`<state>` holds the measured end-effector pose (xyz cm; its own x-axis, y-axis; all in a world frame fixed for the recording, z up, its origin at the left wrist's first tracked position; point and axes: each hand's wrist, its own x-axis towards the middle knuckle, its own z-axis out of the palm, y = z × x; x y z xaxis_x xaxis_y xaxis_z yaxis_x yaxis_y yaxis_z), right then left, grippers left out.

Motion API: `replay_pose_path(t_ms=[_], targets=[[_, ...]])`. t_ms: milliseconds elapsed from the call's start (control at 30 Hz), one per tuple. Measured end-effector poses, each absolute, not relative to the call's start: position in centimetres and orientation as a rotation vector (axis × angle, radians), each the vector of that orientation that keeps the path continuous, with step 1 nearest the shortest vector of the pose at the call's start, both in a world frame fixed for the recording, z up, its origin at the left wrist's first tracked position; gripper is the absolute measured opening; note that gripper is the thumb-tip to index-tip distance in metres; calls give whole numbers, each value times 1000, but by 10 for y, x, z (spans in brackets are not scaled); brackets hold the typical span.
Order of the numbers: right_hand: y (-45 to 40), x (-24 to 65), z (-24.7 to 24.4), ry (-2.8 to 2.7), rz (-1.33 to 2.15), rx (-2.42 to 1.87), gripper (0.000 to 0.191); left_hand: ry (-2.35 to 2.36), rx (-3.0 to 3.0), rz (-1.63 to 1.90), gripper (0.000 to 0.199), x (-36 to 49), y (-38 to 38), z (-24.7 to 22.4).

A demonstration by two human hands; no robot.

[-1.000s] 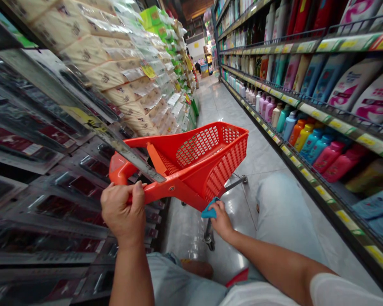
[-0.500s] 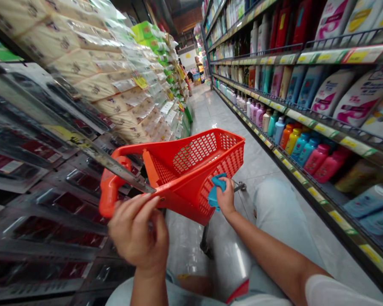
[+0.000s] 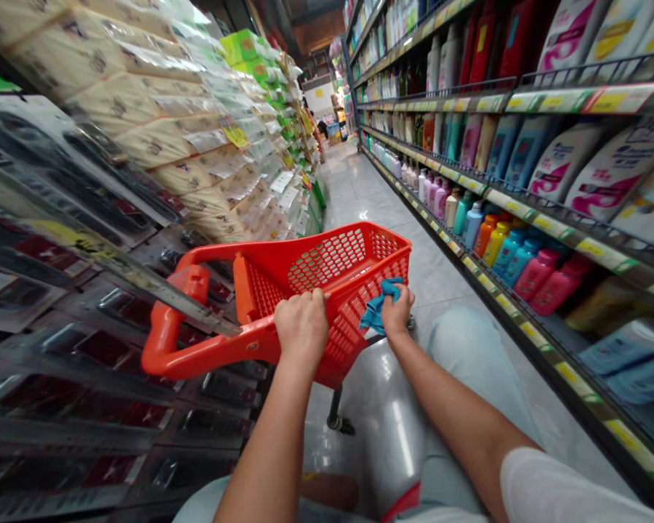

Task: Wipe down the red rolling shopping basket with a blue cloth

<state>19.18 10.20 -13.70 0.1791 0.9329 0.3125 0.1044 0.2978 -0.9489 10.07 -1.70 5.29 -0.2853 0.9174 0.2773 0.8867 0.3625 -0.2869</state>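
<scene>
Your left hand (image 3: 302, 327) is closed around the near rim of the red shopping cart (image 3: 354, 236), which stands in the aisle in front of you. Your right hand (image 3: 397, 312) pinches a blue cloth (image 3: 378, 305) against the cart's mesh side, near the bottle shelves (image 3: 550, 98) on your right.

The aisle floor (image 3: 370, 192) is polished pale tile, running between two shelf runs. One wheeled red plastic shopping trolley (image 3: 305, 280) stands on it, with a caster (image 3: 341, 423) in contact. On the right run, wire-railed metal shelves (image 3: 550, 211) with yellow price strips carry large white refill pouches (image 3: 572, 163) on the upper tier. Pink, orange and blue plastic bottles (image 3: 539, 280) stand on the tier below. On the left run, a metal shelf edge (image 3: 114, 265) lies below stacked wrapped tissue packs (image 3: 158, 138).
</scene>
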Motion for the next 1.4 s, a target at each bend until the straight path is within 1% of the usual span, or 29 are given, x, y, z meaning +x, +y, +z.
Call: replay_pose_path(t_ms=[100,200,267,367,433,633,733,867,933,1033,1133,1233,1300,1400], targets=[[60,175,-142,-1360,853,-1023,28,-2226,-1568,107,43,98,-20,53],[12,158,-158,-1537,982,-846,37,-2206,-1564,101,45,96,-22,52],[9,156,-171,-1497,1032,-879,35,-2194,-1563,107,45,94,-24,52],[31,157,-183,-1296,1006,-1075,26,-2183,-1561,118,45,93,-26,51],[35,154,-187,-1213,999,-1147,25,-2176,-1559,119,45,93,-26,51],[-4,140,-190,-1195,1052,-1146,24,-2160,-1549,90,47,96,-28,50],[37,159,-183,-1094,1017,-1211,21,-2159,-1569,102,47,95,-35,51],[112,189,-159,-945,926,-1302,28,-2200,-1562,117,48,96,-39,58],[117,192,-146,-954,902,-1283,33,-2240,-1541,103,49,100,-30,59],[94,186,-133,-1099,901,-1155,35,-2265,-1573,53,45,112,-5,54],[94,192,-127,-1269,884,-1007,31,-2240,-1630,1,41,122,18,41],[138,217,-121,-1163,812,-1095,25,-2201,-1665,-32,37,123,23,28],[161,228,-118,-1061,767,-1176,25,-2172,-1686,-50,35,120,18,23],[143,220,-122,-1066,754,-1179,25,-2143,-1693,-82,36,117,10,21]])
